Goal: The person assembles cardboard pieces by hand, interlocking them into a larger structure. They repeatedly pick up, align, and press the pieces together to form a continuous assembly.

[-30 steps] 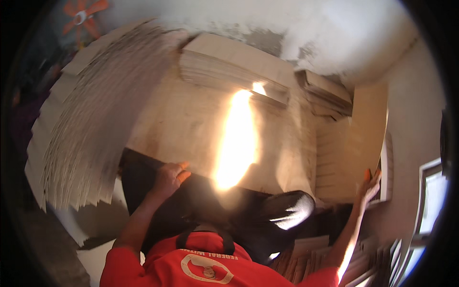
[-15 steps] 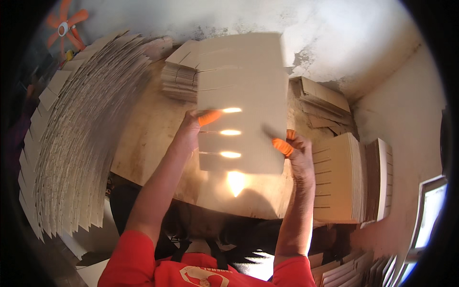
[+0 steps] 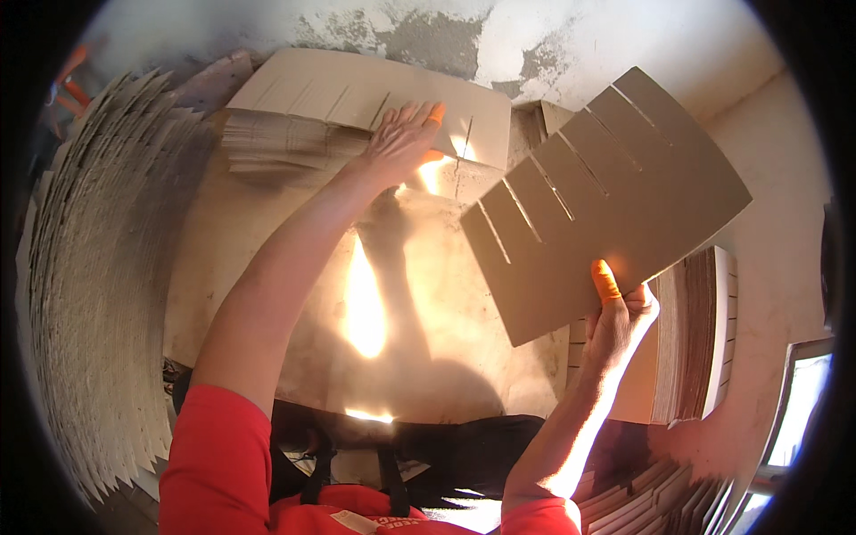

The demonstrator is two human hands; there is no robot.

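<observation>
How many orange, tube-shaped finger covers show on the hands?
3: one orange cover on the left hand, a second just below it, a third on the right hand. More may be hidden behind the brown slitted cardboard sheet.

glare: white streak [image 3: 366, 303] on table [image 3: 455, 267] | shadow [image 3: 403, 325]: beside streak | window [image 3: 800, 406]: bright, right | edges: bowed, black

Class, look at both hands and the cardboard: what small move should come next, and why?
Probably the left hand should close on the top sheet of the far stack: its fingers already lie over that stack, apparently holding nothing, while the right hand grips a slotted cardboard sheet near its lower edge.
</observation>
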